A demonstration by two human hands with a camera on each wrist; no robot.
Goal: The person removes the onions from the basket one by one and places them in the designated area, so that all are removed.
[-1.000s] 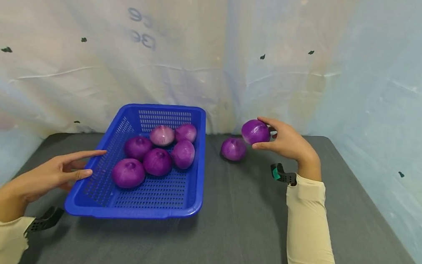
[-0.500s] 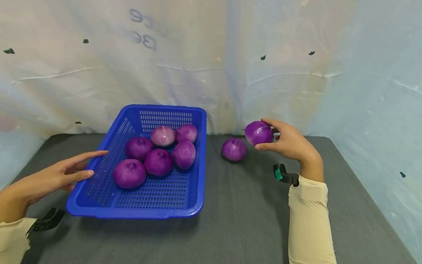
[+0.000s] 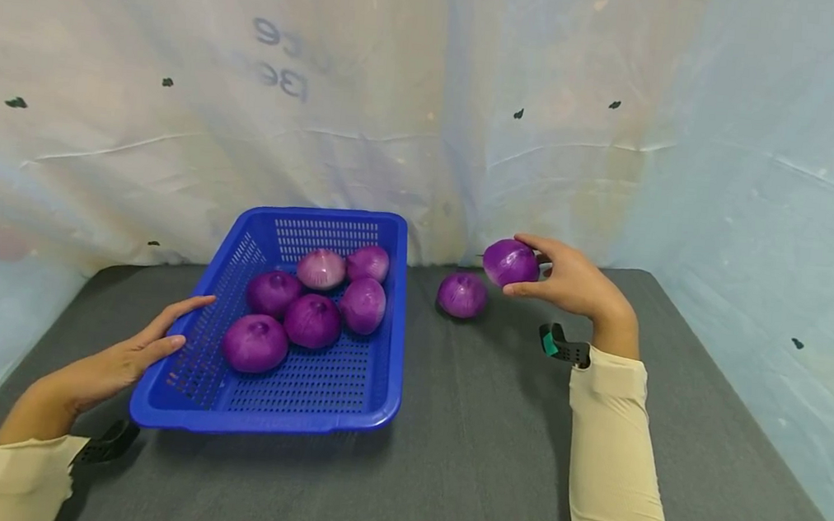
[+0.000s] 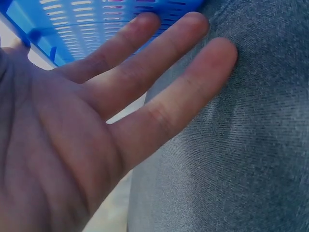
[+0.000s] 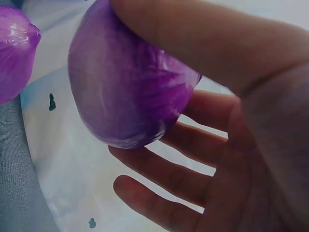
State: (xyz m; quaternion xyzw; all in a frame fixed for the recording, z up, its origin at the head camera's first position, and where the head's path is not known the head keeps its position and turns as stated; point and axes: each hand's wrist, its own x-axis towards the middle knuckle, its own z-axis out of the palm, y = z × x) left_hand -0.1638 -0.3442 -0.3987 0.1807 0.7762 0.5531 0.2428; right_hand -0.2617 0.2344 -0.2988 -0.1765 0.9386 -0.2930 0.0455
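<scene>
My left hand (image 3: 113,362) is at the left rim of a blue perforated basket (image 3: 264,425), its thumb and index fingertips touching the rim. In the left wrist view, the straight, spread fingers (image 4: 159,113) lie along the outside of the basket wall (image 4: 82,24). Several purple onions (image 3: 313,320) sit inside the basket. To its right, my right hand (image 3: 571,282) holds another purple onion (image 3: 509,262) above the table, between thumb and fingers. The right wrist view shows that onion (image 5: 125,82) close up, with the lower fingers extended. One more onion (image 3: 462,295) rests on the table beside it.
The table (image 3: 474,464) is covered in dark grey cloth. Pale plastic sheeting (image 3: 373,83) hangs behind it and along both sides. Each wrist wears a black strap (image 3: 564,346).
My right hand has shifted slightly right with its onion, then stayed nearly still. My left wrist has moved a little to the right, while its fingertips stay at the basket rim.
</scene>
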